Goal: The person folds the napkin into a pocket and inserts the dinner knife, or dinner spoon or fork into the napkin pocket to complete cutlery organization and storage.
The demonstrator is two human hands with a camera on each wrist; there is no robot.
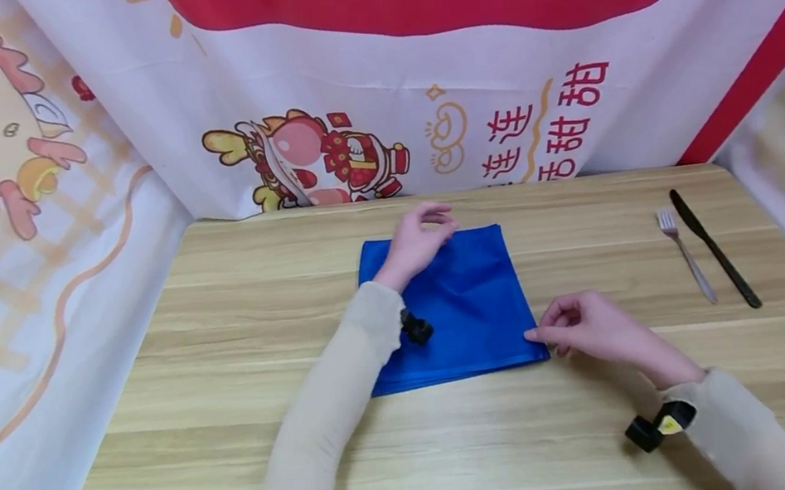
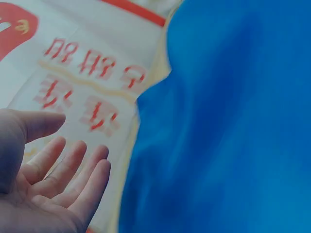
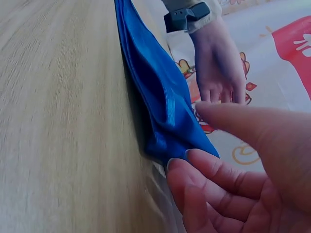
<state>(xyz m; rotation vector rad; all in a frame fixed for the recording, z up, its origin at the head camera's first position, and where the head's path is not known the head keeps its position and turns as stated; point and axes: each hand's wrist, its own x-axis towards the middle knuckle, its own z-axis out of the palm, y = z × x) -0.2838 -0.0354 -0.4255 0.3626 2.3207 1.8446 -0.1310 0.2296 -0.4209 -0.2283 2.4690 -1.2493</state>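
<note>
The blue cloth (image 1: 479,300) is smooth and slightly shiny, folded into a nearly square shape, with soft wrinkles and layers that gape at the near edge. It lies on the pale worktop (image 1: 226,344), which has long wood-grain stripes. The left grip (image 1: 414,246) is released, its fingers relaxed above the far part of the cloth. The right grip (image 1: 592,326) is at the near right corner, also released, thumb and bent fingers standing apart.

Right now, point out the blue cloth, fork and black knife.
Blue cloth (image 1: 475,304), head view, middle of its upper face.
Fork (image 1: 694,267), head view, on the handle.
Black knife (image 1: 715,248), head view, mid-length.
</note>
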